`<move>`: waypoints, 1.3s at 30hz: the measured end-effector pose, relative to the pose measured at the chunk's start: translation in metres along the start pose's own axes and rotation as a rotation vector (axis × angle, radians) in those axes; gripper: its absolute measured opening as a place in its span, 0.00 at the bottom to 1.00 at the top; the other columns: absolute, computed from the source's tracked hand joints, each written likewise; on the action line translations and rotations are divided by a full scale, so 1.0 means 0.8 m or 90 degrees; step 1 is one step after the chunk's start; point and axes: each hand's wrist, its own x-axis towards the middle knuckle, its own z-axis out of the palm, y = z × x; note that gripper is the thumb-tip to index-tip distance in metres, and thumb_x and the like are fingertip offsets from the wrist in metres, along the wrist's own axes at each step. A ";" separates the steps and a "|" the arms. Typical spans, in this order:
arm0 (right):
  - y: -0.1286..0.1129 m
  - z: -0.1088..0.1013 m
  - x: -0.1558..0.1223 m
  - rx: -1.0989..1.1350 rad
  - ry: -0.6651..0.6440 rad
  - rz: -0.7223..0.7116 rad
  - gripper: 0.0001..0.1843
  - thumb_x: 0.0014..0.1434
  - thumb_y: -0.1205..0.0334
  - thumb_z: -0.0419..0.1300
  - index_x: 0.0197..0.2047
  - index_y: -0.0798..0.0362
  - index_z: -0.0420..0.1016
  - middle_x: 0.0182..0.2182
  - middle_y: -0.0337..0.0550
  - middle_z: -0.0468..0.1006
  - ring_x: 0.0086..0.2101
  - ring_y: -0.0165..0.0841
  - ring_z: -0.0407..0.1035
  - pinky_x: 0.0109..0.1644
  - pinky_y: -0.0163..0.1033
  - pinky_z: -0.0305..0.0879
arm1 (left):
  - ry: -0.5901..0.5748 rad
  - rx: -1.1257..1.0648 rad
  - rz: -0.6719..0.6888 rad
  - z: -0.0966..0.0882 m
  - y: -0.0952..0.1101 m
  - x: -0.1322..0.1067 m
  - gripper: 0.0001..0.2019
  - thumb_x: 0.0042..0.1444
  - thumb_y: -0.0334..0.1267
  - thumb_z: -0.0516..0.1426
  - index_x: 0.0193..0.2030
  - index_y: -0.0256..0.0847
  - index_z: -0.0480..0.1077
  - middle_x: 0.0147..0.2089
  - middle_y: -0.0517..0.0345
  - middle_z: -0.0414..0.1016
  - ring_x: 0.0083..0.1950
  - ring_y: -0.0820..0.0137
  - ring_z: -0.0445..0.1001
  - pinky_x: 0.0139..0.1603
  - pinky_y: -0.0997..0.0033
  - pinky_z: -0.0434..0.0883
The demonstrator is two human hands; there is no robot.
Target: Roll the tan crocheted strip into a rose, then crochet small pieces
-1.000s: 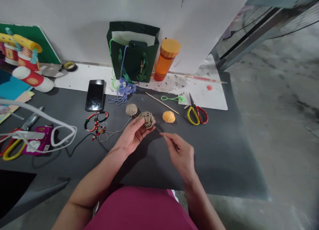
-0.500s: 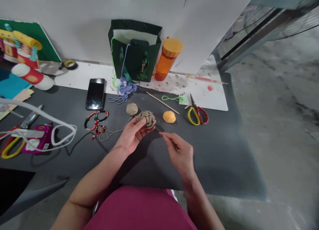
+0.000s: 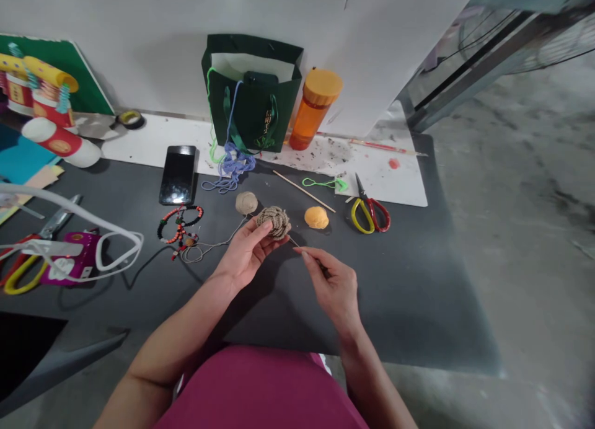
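My left hand point(image 3: 244, 255) grips a knotted ball of tan cord point(image 3: 274, 221) above the dark mat point(image 3: 409, 292). A thin grey cord trails from it to a loose coil point(image 3: 199, 250) on the mat. My right hand point(image 3: 330, 286) pinches a thin needle-like tool point(image 3: 294, 242) whose tip points into the ball. A smaller tan ball point(image 3: 246, 202) and an orange ball point(image 3: 317, 217) lie just beyond the knotted one.
A green paper bag point(image 3: 251, 94) and an orange bottle point(image 3: 315, 108) stand at the wall. A phone point(image 3: 177, 175), bead bracelets point(image 3: 179, 224), a wooden stick point(image 3: 304, 191), yellow-red scissors point(image 3: 369, 211) and a white strap point(image 3: 93, 230) lie on the mat.
My right hand has edged slightly left, closer to the knotted ball. The left hand holds still.
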 end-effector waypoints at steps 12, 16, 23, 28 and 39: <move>0.000 -0.001 0.001 -0.004 -0.039 0.023 0.14 0.63 0.57 0.58 0.38 0.50 0.86 0.27 0.41 0.85 0.23 0.30 0.71 0.26 0.32 0.64 | -0.028 0.007 -0.010 0.000 0.001 -0.001 0.07 0.54 0.33 0.68 0.40 0.35 0.79 0.40 0.52 0.85 0.40 0.68 0.83 0.50 0.67 0.78; -0.001 -0.002 0.004 0.005 -0.042 0.028 0.14 0.63 0.57 0.58 0.38 0.51 0.86 0.28 0.42 0.86 0.24 0.31 0.73 0.28 0.33 0.67 | -0.020 0.022 -0.005 0.000 0.001 -0.001 0.08 0.53 0.33 0.68 0.40 0.36 0.79 0.40 0.52 0.85 0.40 0.68 0.83 0.53 0.66 0.77; 0.004 -0.002 0.005 0.018 -0.054 0.042 0.14 0.62 0.56 0.59 0.37 0.50 0.86 0.25 0.40 0.83 0.21 0.29 0.67 0.24 0.32 0.62 | -0.027 0.020 -0.015 0.000 0.002 -0.001 0.07 0.53 0.33 0.67 0.39 0.36 0.79 0.41 0.51 0.85 0.42 0.66 0.83 0.54 0.64 0.77; 0.006 -0.007 0.004 0.011 -0.052 0.043 0.14 0.62 0.55 0.59 0.36 0.50 0.86 0.27 0.41 0.85 0.24 0.30 0.71 0.27 0.33 0.65 | -0.004 0.007 0.001 -0.001 0.004 0.001 0.06 0.54 0.32 0.66 0.39 0.35 0.79 0.39 0.52 0.85 0.41 0.67 0.83 0.52 0.65 0.77; 0.010 -0.005 0.004 -0.016 -0.056 0.021 0.14 0.64 0.56 0.58 0.37 0.50 0.86 0.29 0.42 0.86 0.26 0.32 0.75 0.29 0.34 0.69 | -0.023 0.011 -0.016 0.000 0.003 0.000 0.07 0.54 0.32 0.66 0.40 0.35 0.80 0.39 0.52 0.84 0.40 0.66 0.82 0.49 0.64 0.77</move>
